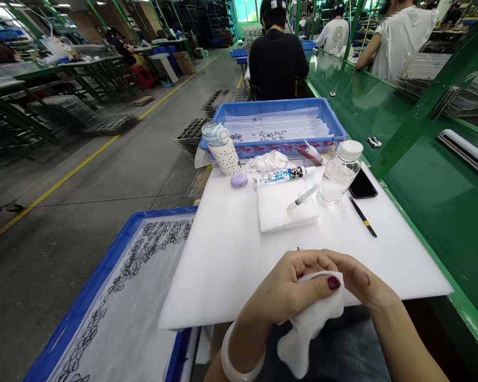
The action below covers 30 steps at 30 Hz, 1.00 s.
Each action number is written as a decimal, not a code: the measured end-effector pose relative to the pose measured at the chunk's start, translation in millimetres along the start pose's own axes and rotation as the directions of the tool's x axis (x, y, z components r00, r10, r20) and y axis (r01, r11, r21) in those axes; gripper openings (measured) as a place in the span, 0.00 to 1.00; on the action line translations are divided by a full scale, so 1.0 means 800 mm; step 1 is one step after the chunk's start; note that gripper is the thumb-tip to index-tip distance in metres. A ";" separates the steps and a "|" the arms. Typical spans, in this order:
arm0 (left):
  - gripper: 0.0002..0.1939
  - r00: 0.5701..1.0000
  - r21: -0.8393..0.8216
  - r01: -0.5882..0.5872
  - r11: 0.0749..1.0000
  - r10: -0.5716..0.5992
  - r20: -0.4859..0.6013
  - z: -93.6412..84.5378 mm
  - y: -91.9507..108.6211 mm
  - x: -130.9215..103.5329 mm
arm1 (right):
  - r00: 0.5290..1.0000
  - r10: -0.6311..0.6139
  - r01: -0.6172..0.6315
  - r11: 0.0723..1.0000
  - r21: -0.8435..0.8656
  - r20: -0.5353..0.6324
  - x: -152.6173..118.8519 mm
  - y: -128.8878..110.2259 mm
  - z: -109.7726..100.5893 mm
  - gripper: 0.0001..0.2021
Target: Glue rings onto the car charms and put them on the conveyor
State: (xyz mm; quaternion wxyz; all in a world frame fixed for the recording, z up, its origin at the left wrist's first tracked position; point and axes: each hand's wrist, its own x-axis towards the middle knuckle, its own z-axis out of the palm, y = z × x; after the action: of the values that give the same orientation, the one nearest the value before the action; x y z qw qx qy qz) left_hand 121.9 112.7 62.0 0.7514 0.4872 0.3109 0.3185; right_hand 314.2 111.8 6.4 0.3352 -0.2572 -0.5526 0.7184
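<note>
Above the near edge of the white work board, my left hand is closed on a white cloth wipe, its thumb pressing the top and the rest hanging down over my lap. My right hand meets it from the right, fingers curled in behind the cloth; anything between them is hidden. Just beyond my fingers lies a small dark-and-white piece, too small to name. Farther up, a syringe rests on a folded white paper towel. Black tweezers lie to the right.
A glue tube, clear liquid bottle, phone, lilac case and dotted tumbler stand or lie on the board. Blue trays sit beyond and left, holding small dark rings. A green conveyor runs along the right.
</note>
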 end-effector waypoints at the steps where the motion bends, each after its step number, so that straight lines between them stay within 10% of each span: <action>1: 0.14 0.999 0.069 -0.028 0.997 0.029 -0.016 0.001 0.002 -0.001 | 1.000 -0.018 0.017 1.000 -0.017 -0.026 0.002 0.000 0.002 0.37; 16: 0.15 0.989 0.279 -0.012 0.960 0.053 -0.141 -0.012 -0.010 -0.001 | 0.928 -0.098 0.111 0.994 0.017 -0.359 -0.019 -0.001 0.023 0.19; 18: 0.15 0.971 0.260 0.002 0.966 0.061 -0.231 -0.023 -0.016 -0.008 | 0.741 -0.245 0.218 0.968 -0.121 -0.625 -0.018 -0.021 0.009 0.16; 20: 0.15 0.921 0.215 -0.013 0.977 0.096 -0.379 -0.040 -0.024 -0.024 | 0.335 -0.488 0.327 0.862 -0.386 -0.806 -0.009 -0.052 -0.015 0.14; 21: 0.16 0.876 0.195 -0.027 0.980 0.117 -0.468 -0.051 -0.029 -0.036 | 0.128 -0.615 0.350 0.762 -0.544 -0.778 -0.002 -0.071 -0.029 0.15; 23: 0.17 0.735 0.185 -0.033 0.982 0.149 -0.662 -0.076 -0.038 -0.068 | -0.025 -0.812 0.293 0.552 -0.781 -0.583 0.020 -0.107 -0.058 0.19; 25: 0.21 0.585 0.182 0.014 0.983 0.139 -0.799 -0.105 -0.046 -0.108 | 0.067 -0.932 0.083 0.361 -0.929 -0.357 0.049 -0.136 -0.085 0.17; 30: 0.27 0.066 0.092 0.008 0.996 0.091 -0.994 -0.173 -0.064 -0.220 | 0.562 -0.827 -0.242 -0.176 -0.954 0.010 0.098 -0.151 -0.135 0.12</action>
State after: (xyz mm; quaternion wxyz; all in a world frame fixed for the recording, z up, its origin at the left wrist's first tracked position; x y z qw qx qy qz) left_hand -82.8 32.8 -3.6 0.3088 0.1737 0.7375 0.5750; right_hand 367.9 259.1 95.3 0.3997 -0.4875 -0.7473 -0.2101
